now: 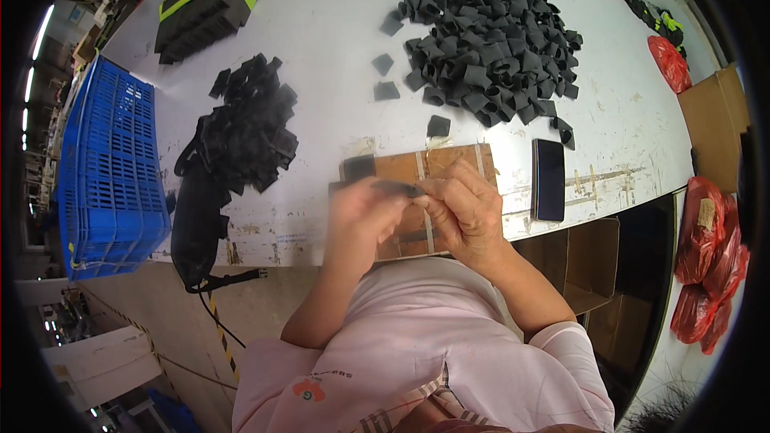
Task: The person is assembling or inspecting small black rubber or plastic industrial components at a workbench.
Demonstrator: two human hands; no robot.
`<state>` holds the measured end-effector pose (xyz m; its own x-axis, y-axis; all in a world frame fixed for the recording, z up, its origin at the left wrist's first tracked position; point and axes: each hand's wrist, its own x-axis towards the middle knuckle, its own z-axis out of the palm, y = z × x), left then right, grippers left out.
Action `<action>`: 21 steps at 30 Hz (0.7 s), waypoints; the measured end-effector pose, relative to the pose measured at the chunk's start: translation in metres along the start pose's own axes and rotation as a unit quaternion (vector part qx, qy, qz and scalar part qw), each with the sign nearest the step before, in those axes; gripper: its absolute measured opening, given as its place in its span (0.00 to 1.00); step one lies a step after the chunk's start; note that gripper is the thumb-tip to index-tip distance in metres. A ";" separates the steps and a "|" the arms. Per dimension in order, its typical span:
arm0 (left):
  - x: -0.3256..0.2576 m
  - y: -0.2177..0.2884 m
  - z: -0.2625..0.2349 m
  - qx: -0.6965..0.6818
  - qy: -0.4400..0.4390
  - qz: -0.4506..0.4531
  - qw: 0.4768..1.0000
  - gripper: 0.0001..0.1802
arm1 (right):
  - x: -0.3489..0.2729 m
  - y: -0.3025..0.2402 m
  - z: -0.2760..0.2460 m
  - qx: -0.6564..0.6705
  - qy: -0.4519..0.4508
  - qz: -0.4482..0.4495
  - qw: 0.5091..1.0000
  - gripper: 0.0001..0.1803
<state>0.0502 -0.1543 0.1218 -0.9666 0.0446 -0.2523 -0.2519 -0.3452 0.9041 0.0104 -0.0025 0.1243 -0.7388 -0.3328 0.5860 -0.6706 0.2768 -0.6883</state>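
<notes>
Dark piece (398, 188) hangs over a brown board (395, 167), pinched between right hand (469, 207) fingertips; the left hand (358, 212) meets it, too blurred to tell its grip. Scuffed white table (337, 24) bears a heap of black pieces (493, 52) and a phone (549, 180); a blue crate (116, 164) stands left, red bags (706, 232) right.

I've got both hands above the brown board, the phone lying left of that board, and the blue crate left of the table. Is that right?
Not quite: the head view shows the phone right of the brown board. Left hand and right hand are above that board; the blue crate is left of the table.
</notes>
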 end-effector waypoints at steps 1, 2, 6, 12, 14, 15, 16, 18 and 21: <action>0.001 0.003 0.003 -0.065 0.006 -0.023 0.998 0.05 | 0.000 0.000 0.001 -0.011 0.012 -0.015 1.000 0.08; 0.003 0.002 0.002 -0.068 0.011 -0.028 0.997 0.05 | -0.001 0.000 0.002 -0.022 0.025 -0.031 0.999 0.08; 0.012 -0.004 -0.006 -0.515 -0.114 -0.235 0.817 0.09 | 0.000 0.002 0.005 -0.030 0.043 -0.039 0.998 0.09; 0.023 -0.006 -0.022 -0.082 0.084 -0.056 0.992 0.07 | 0.026 0.010 -0.021 0.253 -0.041 0.161 0.953 0.07; 0.044 -0.046 -0.056 0.149 0.164 0.050 0.974 0.10 | 0.050 0.032 -0.024 0.267 0.105 0.232 0.930 0.13; 0.057 -0.065 -0.071 0.367 0.230 0.154 0.888 0.15 | 0.050 0.041 -0.023 0.208 0.169 0.266 0.926 0.16; 0.064 -0.073 -0.078 0.368 0.235 0.153 0.887 0.15 | 0.040 0.047 -0.021 0.211 0.165 0.266 0.926 0.16; 0.072 -0.084 -0.085 0.588 0.257 0.159 0.750 0.16 | 0.005 0.046 -0.019 0.182 0.086 0.332 0.921 0.17; 0.085 -0.098 -0.106 0.593 0.230 0.150 0.757 0.14 | -0.041 0.040 -0.007 0.217 -0.012 0.390 0.895 0.17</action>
<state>-0.0027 -0.2159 -0.0250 -0.9390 -0.2935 0.1794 -0.1519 0.8216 0.5495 0.0132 0.0284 0.0752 -0.9654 -0.2123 -0.1514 0.1422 0.0583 -0.9881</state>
